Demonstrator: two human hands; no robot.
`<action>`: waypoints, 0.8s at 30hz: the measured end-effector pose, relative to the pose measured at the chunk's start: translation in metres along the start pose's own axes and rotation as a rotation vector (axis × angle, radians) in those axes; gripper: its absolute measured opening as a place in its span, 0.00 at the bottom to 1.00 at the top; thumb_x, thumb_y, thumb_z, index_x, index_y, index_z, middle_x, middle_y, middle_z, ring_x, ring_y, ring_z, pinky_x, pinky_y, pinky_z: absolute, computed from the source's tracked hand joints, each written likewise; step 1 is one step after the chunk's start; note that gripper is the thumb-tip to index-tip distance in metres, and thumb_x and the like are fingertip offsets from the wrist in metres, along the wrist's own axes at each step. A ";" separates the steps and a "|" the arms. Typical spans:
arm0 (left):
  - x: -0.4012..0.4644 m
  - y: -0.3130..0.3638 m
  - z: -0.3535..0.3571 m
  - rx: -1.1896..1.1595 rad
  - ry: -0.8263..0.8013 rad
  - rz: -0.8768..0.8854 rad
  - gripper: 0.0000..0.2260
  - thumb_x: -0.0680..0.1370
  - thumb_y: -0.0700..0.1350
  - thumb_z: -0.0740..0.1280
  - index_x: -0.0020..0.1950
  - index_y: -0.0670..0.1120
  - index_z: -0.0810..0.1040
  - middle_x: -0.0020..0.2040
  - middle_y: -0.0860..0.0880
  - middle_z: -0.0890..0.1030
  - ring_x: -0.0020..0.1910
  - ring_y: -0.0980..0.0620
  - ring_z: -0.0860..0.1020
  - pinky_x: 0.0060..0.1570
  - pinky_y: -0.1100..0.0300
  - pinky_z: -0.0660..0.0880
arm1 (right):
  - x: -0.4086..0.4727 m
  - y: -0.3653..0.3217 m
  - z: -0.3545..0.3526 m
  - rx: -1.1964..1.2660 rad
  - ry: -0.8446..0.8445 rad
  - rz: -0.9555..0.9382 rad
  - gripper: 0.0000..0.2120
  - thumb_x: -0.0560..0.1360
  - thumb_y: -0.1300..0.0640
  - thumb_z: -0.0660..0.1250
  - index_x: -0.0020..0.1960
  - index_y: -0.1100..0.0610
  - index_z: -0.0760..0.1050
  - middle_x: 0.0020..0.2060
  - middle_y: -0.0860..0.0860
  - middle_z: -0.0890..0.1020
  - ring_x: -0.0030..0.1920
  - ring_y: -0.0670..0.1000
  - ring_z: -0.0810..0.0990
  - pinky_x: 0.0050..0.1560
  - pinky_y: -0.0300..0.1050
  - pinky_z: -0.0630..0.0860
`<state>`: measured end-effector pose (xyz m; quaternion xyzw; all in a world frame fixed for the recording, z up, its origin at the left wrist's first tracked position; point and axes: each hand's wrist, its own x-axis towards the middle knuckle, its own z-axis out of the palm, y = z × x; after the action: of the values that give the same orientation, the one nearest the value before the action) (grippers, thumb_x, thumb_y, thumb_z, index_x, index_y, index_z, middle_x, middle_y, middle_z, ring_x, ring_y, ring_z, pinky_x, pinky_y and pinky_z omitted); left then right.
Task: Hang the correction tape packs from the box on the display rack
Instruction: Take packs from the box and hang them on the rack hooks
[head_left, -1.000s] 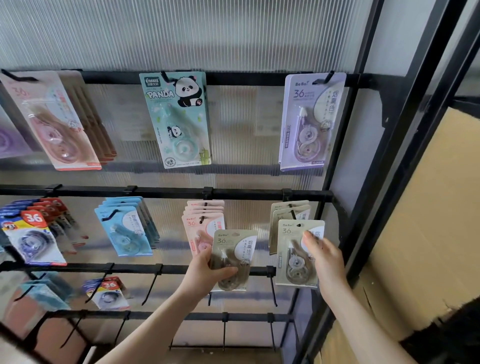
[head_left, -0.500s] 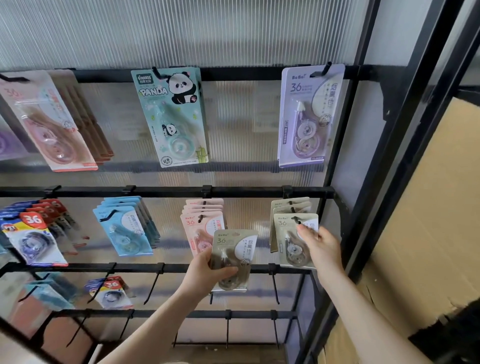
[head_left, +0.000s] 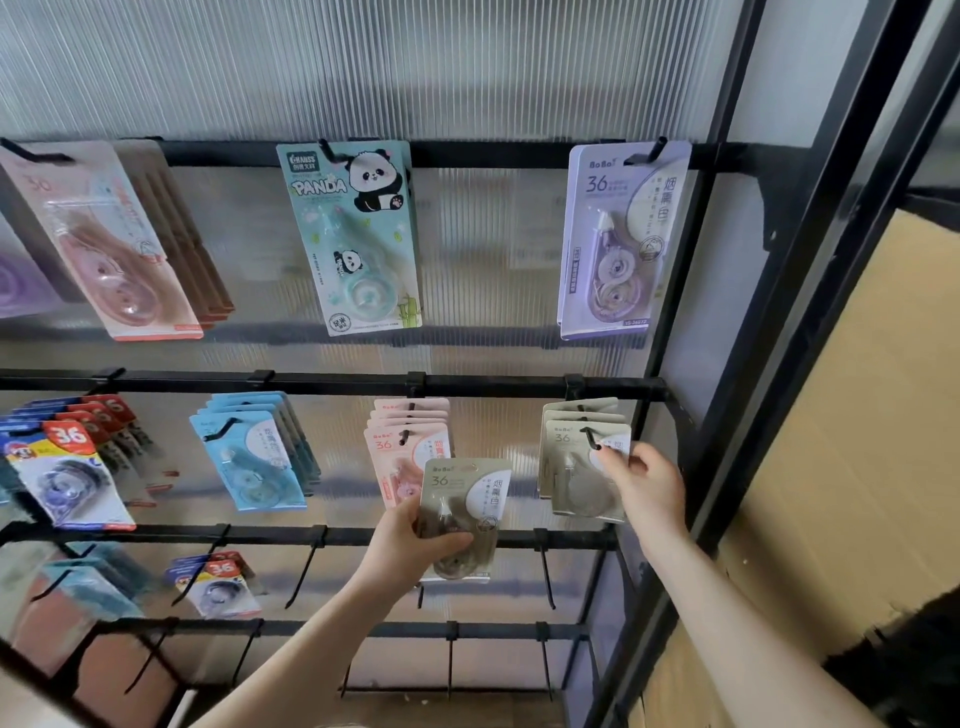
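Observation:
My left hand (head_left: 415, 545) grips a beige-grey correction tape pack (head_left: 467, 499) by its lower half, held upright in front of the rack's middle rows. My right hand (head_left: 647, 486) pinches the upper right corner of a matching beige pack (head_left: 576, 478) that sits on the black hook (head_left: 589, 436) at the right end of the second bar (head_left: 332, 384). Two more beige packs hang behind it on the same hook. The box is not in view.
Pink (head_left: 405, 447), blue (head_left: 254, 457) and red-blue (head_left: 67, 467) packs hang along the second bar. A panda pack (head_left: 358, 234) and a lilac pack (head_left: 618, 239) hang on the top bar. Bare hooks (head_left: 545, 571) stick out of the third bar. Cardboard (head_left: 857, 441) stands right of the black frame.
My right hand has lifted the beige pack up and back onto the right hook, against the packs hanging there. My left hand with its pack has stayed in place.

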<state>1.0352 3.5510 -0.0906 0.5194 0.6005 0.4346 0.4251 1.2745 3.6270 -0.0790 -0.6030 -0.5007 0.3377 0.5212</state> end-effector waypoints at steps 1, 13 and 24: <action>-0.001 0.001 0.000 0.001 -0.001 0.000 0.16 0.72 0.37 0.73 0.51 0.54 0.74 0.49 0.53 0.82 0.49 0.54 0.80 0.41 0.66 0.78 | 0.000 0.001 -0.002 -0.045 0.020 -0.020 0.07 0.75 0.55 0.69 0.49 0.57 0.77 0.42 0.49 0.81 0.43 0.46 0.78 0.35 0.35 0.69; -0.003 0.018 0.004 -0.022 -0.062 0.047 0.12 0.71 0.37 0.74 0.50 0.48 0.76 0.46 0.49 0.82 0.46 0.53 0.81 0.38 0.67 0.77 | -0.023 -0.002 -0.035 -0.515 0.133 -0.231 0.07 0.77 0.53 0.65 0.52 0.54 0.77 0.45 0.49 0.80 0.43 0.49 0.76 0.35 0.40 0.67; 0.001 0.027 0.013 -0.005 -0.108 0.101 0.13 0.70 0.37 0.75 0.52 0.45 0.77 0.47 0.47 0.83 0.45 0.55 0.81 0.41 0.65 0.78 | -0.045 -0.010 -0.061 -1.032 0.164 -0.372 0.12 0.78 0.50 0.62 0.59 0.53 0.75 0.51 0.50 0.80 0.51 0.52 0.77 0.40 0.41 0.72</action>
<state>1.0542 3.5552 -0.0677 0.5708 0.5486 0.4283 0.4356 1.3168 3.5658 -0.0602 -0.7059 -0.6569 -0.0975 0.2463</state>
